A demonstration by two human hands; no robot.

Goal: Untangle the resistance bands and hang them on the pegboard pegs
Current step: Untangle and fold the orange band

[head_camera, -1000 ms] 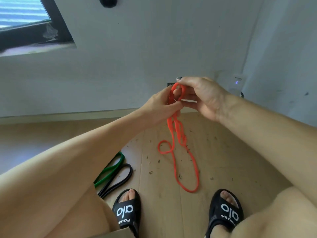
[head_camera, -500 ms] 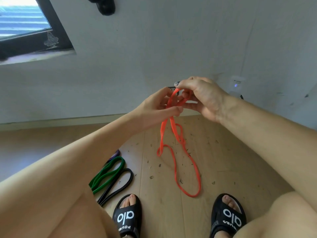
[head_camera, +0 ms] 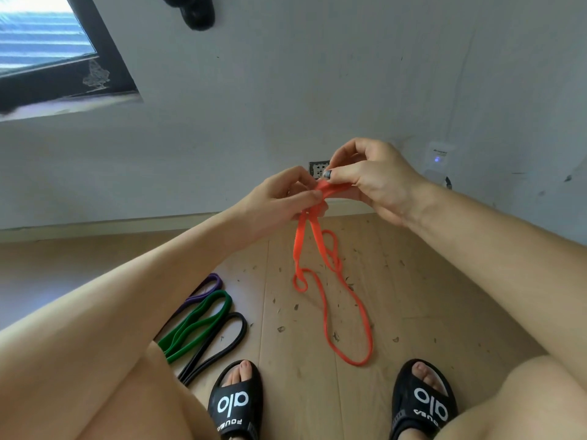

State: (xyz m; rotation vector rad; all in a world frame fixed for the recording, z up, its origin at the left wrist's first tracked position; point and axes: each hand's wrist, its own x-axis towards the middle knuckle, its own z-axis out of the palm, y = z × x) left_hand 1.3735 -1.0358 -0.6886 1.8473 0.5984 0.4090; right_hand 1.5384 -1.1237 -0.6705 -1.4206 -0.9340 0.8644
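An orange resistance band (head_camera: 324, 300) hangs twisted from both hands down to the wooden floor, with a small loop at its left and a long loop reaching toward my feet. My left hand (head_camera: 279, 198) pinches the band's top from the left. My right hand (head_camera: 371, 179) pinches the same bunched top from the right, thumb on it. On the floor to the left lie a purple band (head_camera: 206, 285), a green band (head_camera: 203, 322) and a black band (head_camera: 222, 344) side by side. No pegboard is in view.
A grey wall (head_camera: 317, 90) stands ahead with a socket (head_camera: 318, 169) behind the hands and a white plug-in device (head_camera: 438, 160) at the right. A dark-framed window (head_camera: 47, 49) is at upper left. A black object (head_camera: 198, 14) is mounted high on the wall. Small debris dots the floor.
Both hands have shifted slightly right and reworked the band's top, which now lies flatter between the fingers. The hanging strands have spread apart and the lower loops have shifted.
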